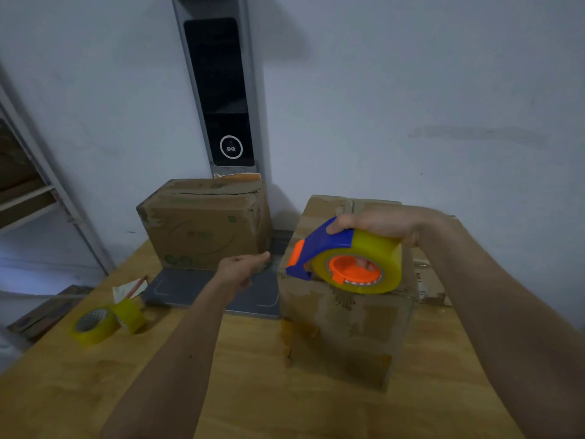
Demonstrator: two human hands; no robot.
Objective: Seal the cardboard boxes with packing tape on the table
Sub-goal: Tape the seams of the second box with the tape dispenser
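My right hand [378,221] grips a blue and orange tape dispenser [319,248] loaded with a yellow tape roll [376,248]. The roll rests on top of a worn cardboard box [345,324] standing at the right of the wooden table [253,391]. My left hand [242,267] reaches forward with its fingers extended, its fingertips near the lower right corner of a second cardboard box [202,226] at the back. That box sits on a grey platform [190,288].
Two loose yellow tape rolls [95,324] [129,315] lie at the table's left, with a scrap of paper [129,288] behind them. A tall grey device with a dark screen [221,90] stands against the wall. Shelving [28,198] is at far left.
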